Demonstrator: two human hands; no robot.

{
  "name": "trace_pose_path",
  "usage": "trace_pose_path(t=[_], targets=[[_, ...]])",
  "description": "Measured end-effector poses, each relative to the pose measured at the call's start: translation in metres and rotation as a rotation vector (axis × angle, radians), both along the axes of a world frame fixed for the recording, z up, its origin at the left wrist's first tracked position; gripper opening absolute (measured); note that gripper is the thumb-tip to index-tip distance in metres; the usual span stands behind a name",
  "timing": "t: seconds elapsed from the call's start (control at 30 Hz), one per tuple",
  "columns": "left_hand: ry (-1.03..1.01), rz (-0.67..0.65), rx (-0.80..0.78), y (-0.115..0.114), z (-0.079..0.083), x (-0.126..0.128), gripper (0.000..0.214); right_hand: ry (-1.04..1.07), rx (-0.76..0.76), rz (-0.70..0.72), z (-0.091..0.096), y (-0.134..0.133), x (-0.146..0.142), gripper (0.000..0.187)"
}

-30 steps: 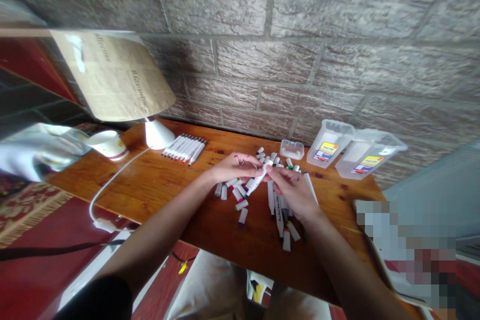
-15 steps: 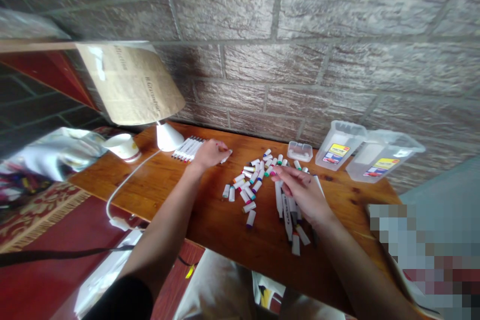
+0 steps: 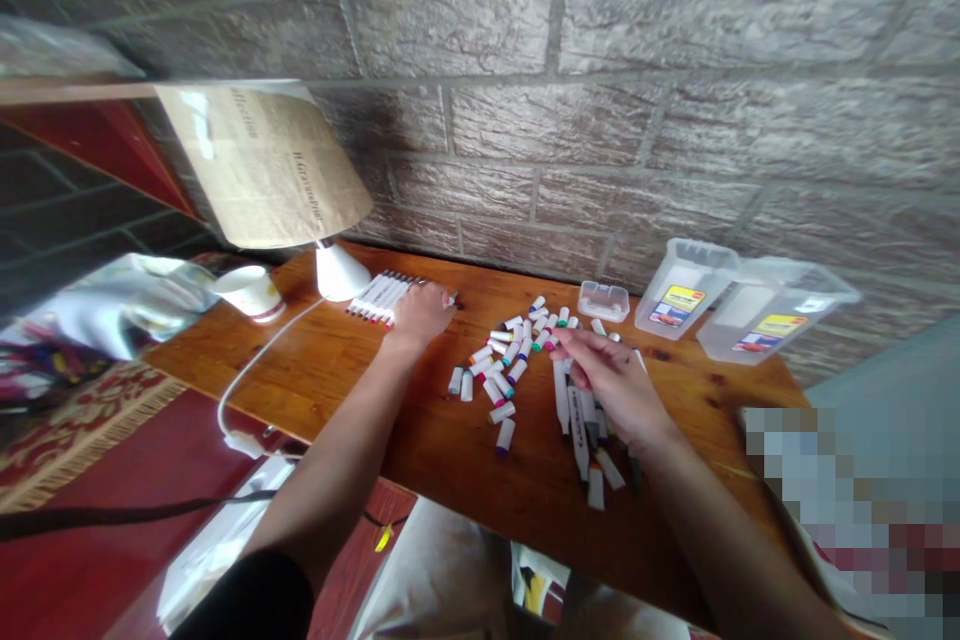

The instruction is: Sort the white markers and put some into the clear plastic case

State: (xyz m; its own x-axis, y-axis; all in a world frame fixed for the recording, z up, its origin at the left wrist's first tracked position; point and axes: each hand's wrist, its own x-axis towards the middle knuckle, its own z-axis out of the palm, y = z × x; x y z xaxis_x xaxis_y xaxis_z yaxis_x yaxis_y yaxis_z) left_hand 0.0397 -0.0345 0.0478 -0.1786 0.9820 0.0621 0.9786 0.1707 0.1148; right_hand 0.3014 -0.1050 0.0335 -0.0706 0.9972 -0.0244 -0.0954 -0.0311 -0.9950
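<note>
My left hand [image 3: 424, 312] is closed round a white marker [image 3: 452, 299], whose end pokes out past the fingers. It is beside a row of white markers [image 3: 386, 294] lying side by side near the lamp. My right hand [image 3: 607, 375] hovers over a loose heap of uncapped-looking white markers [image 3: 576, 420], its thumb and fingers drawn together. A pink-banded cap [image 3: 551, 343] shows at those fingertips; whether they grip it I cannot tell. Many white caps with coloured bands [image 3: 501, 385] are scattered between my hands.
A lamp [image 3: 341, 272] and a paper cup [image 3: 251, 293] stand at the left of the wooden table [image 3: 420, 400]. Two clear plastic containers [image 3: 679, 290] and a small clear lid [image 3: 604, 301] are at the back right, by the brick wall. A white cord [image 3: 251, 360] runs over the table's left edge.
My left hand has turned slightly over the end of the row, and the dark end of its marker now shows. My right hand has hardly moved; the view has shifted slightly.
</note>
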Motion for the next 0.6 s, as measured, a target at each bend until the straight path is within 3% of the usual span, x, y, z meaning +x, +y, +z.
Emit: trace_pose_path(t=[0.13,0.3,0.47,0.6], targets=[[0.010,-0.274,0.012,-0.001,-0.020,0.022,0.048,-0.018,0.000,0.001,-0.001,0.000,0.001,0.046],[0.014,-0.198,-0.117,-0.002,-0.033,0.034,0.074,-0.017,0.008,-0.006,0.003,-0.001,0.001,0.047],[-0.030,-0.167,-0.102,-0.005,-0.026,0.037,0.083,-0.025,0.005,-0.007,0.005,-0.002,0.001,0.048],[-0.083,-0.208,-0.214,-0.009,-0.023,0.043,0.091,-0.032,0.009,-0.010,0.003,-0.001,0.002,0.051]])
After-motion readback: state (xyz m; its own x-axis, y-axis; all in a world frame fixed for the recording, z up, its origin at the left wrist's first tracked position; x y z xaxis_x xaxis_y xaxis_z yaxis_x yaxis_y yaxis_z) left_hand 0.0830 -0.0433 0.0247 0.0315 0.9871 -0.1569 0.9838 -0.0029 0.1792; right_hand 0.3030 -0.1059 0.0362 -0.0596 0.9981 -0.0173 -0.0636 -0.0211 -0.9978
